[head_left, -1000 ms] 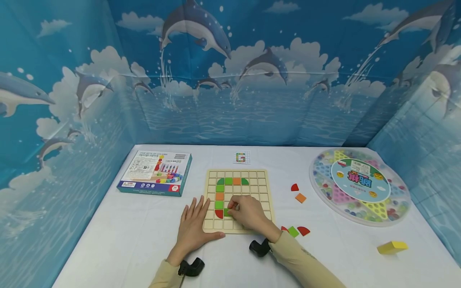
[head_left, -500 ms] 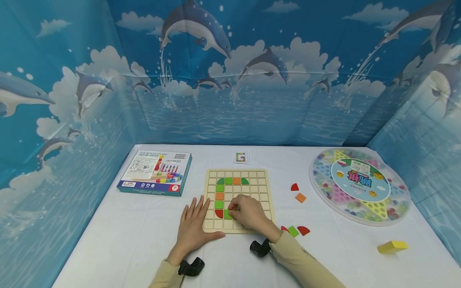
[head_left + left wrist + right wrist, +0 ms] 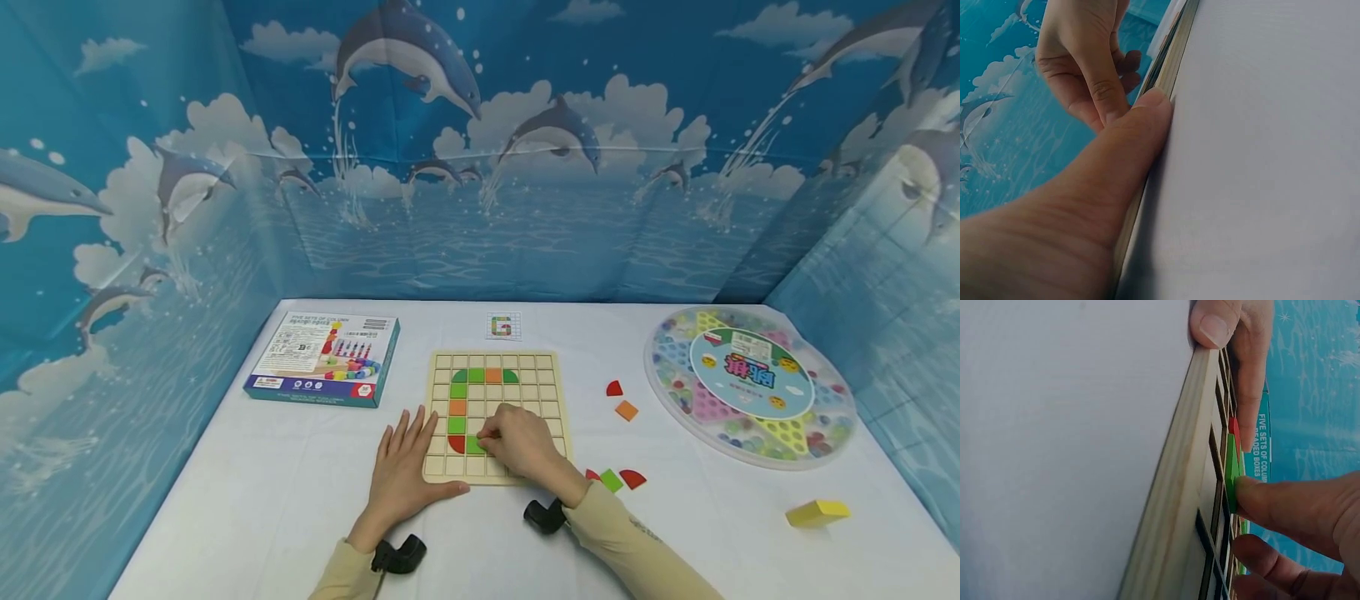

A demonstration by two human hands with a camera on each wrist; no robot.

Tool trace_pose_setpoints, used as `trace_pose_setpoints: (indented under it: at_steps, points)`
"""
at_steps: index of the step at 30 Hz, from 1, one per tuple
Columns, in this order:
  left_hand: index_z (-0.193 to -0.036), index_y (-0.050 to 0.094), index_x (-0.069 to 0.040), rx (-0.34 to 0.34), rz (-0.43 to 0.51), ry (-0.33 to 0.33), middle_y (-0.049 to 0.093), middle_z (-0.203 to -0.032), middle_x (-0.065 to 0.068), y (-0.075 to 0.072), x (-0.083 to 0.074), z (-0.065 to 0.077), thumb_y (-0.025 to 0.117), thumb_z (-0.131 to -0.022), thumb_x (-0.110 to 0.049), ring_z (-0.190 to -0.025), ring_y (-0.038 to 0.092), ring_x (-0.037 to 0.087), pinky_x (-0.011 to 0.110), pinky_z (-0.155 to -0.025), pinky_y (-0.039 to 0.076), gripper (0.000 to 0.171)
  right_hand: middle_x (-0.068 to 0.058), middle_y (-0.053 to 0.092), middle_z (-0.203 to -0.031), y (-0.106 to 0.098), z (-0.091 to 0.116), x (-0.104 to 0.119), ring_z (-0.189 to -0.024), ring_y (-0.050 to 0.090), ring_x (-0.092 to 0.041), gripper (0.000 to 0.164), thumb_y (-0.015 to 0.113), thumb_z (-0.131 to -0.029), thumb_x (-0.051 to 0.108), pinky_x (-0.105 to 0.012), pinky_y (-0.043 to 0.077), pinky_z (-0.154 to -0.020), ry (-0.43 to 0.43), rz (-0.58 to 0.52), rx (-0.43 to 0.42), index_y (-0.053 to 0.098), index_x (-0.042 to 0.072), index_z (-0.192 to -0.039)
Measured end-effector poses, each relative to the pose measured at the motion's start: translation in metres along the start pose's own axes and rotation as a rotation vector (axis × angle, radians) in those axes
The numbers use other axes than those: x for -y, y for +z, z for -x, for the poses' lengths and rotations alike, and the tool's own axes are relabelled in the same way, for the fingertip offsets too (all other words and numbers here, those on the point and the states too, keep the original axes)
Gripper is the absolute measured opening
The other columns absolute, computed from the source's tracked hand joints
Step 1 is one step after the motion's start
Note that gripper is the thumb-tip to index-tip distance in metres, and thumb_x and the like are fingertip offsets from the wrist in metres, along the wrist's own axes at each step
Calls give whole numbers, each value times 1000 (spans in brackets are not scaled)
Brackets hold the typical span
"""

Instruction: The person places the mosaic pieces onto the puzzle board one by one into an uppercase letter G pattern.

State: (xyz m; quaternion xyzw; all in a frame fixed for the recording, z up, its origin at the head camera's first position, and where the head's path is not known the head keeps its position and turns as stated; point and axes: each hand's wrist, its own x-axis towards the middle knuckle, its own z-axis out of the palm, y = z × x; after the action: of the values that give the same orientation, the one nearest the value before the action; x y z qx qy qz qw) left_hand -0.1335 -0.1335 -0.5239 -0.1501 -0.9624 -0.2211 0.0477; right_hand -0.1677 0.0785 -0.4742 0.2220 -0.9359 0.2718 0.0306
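A wooden grid board [image 3: 495, 477] lies on the table, with green, orange and red tiles forming a hooked line on it. My right hand [image 3: 521, 442] is over the lower middle of the board, fingertips pinching a green square tile [image 3: 473, 446] beside the red quarter-round tile [image 3: 457, 445]. In the right wrist view the thumb [image 3: 1263, 495] touches the green tile, which sits slightly proud of the grid. My left hand [image 3: 405, 467] lies spread at the board's left corner. Its thumb [image 3: 1147, 109] rests against the board's near edge in the left wrist view.
Behind the board lies a small pattern card [image 3: 503, 327]. Right of it are a red tile [image 3: 614, 389], an orange tile [image 3: 626, 410] and several more near my sleeve. A bead box [image 3: 322, 358], a round marble game [image 3: 750, 387] and a yellow block [image 3: 817, 513] stand around.
The green tile has shifted slightly right and toward me beside the red one, and more of it shows. My right hand has moved a little right; my left hand stays still.
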Motion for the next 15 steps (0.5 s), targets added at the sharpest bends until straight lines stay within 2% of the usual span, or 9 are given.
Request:
trace_pose_setpoints:
  at_steps: [4, 8, 11, 15]
  points:
    - [-150, 29, -12, 0, -3, 0, 22, -155, 10, 0, 0, 0, 64, -65, -77, -143, 6, 30, 50, -111, 2, 113, 6, 58, -77, -6, 5, -1, -65, 52, -8, 9, 75, -82, 17, -24, 42, -54, -25, -20, 55, 77, 12, -89]
    - [-150, 29, -12, -6, 0, 7, 23, -154, 11, 0, 0, -1, 66, -65, -75, -143, 7, 31, 50, -111, 3, 112, 8, 54, -80, -20, 14, -8, -65, 47, -7, 19, 71, -84, 20, -25, 40, -54, -6, -42, 122, 75, 13, -102]
    - [-150, 30, -11, -9, 11, 10, 23, -154, 12, -1, -1, -1, 67, -65, -73, -142, 8, 32, 51, -111, 3, 112, 10, 53, -77, -35, 20, -22, -63, 45, -7, 20, 72, -84, 22, -24, 39, -54, 29, -39, 94, 74, 13, -102]
    - [-150, 30, -11, -6, 23, 4, 23, -154, 11, -2, -1, 0, 68, -65, -73, -142, 8, 32, 51, -111, 3, 112, 8, 62, -78, -57, 28, -50, -57, 47, -7, 17, 74, -83, 21, -25, 39, -48, 146, -32, 6, 75, 10, -96]
